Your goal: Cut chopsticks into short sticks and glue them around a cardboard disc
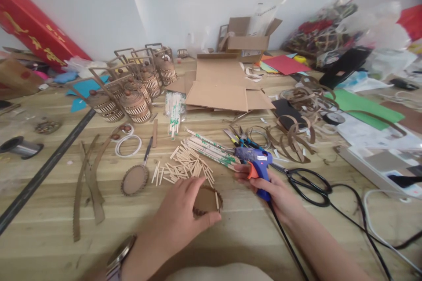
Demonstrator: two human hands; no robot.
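Note:
My left hand (174,210), with a watch (121,252) on its wrist, curls its thumb and fingers around a round cardboard disc (206,199) with a corrugated rim. One short wooden stick (216,201) stands at the disc's right edge. In my right hand (278,191) is a blue hot glue gun (262,167) with an orange trigger; its nozzle points left, above wrapped chopsticks (211,151). A heap of short wooden sticks (189,164) lies just beyond my left hand. To the left, a second cardboard disc (134,180) with a similar rim rests on the table.
Several lantern-like baskets (136,105) with handles stand at the back left. Flat cardboard (217,90) lies at the back centre. On the right are black scissors (310,186), curled cardboard strips (296,136), cables and a power strip (379,171). Cardboard strips (94,189) lie left.

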